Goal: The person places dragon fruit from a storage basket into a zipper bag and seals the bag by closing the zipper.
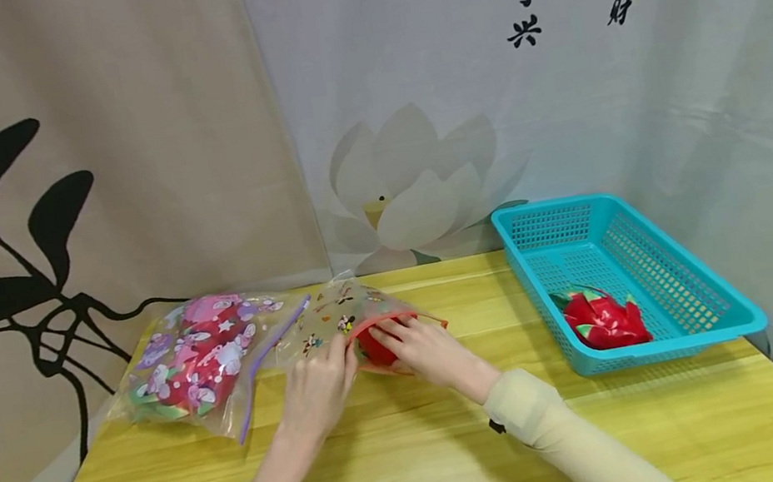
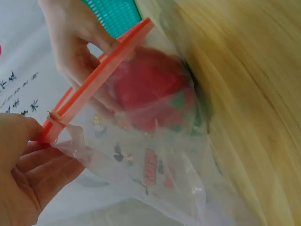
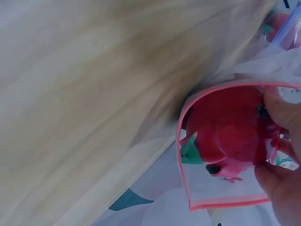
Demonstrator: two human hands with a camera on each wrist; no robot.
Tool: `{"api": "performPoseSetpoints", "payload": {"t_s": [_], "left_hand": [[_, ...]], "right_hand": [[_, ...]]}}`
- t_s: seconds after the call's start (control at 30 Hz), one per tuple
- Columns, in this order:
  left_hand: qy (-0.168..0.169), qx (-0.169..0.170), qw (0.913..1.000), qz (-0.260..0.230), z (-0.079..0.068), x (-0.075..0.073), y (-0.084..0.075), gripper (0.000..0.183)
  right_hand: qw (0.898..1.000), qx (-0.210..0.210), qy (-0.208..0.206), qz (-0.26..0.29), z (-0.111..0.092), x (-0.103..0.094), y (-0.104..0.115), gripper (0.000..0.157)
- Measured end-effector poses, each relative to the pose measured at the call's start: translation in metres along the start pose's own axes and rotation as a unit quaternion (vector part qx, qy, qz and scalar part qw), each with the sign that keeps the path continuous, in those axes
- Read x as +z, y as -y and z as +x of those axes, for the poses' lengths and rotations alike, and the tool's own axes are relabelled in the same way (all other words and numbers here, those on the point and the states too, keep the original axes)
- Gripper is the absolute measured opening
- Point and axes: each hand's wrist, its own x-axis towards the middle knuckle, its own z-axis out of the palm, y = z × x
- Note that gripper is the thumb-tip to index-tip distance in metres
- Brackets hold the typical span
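Observation:
A clear zip bag with cartoon prints and an orange-red zip edge lies on the table, its mouth spread towards me. My left hand pinches one end of that edge between thumb and fingers, as the left wrist view shows. Through the mouth reaches my right hand, its fingers and thumb gripping a red dragon fruit with green-tipped scales. In the left wrist view the fruit shows through the plastic, inside the bag.
Left of the bag lies a filled zip bag with a purple zip and red and green contents. A turquoise basket stands at the right, one red dragon fruit in it. A printed curtain hangs behind the table.

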Motion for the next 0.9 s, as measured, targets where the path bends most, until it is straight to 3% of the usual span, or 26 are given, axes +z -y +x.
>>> {"api": "performPoseSetpoints", "payload": {"t_s": [0.2,0.5,0.7,0.9], "left_hand": [[-0.006,0.001,0.9999,-0.009,0.004,0.0,0.0,0.015],[-0.017,-0.027,0.9994,-0.007,0.013,0.001,0.002,0.016],[-0.012,-0.056,0.9984,0.003,0.022,0.002,0.003,0.015],[-0.012,-0.058,0.9982,0.001,0.024,0.003,0.002,0.015]], "right_hand": [[1.0,0.012,0.017,-0.001,0.009,0.006,-0.006,0.055],[0.999,0.034,-0.025,-0.011,-0.004,0.005,-0.004,0.056],[1.0,0.027,0.009,-0.002,-0.01,0.005,-0.003,0.054],[1.0,0.018,0.018,-0.01,-0.005,0.003,-0.001,0.053]]}}
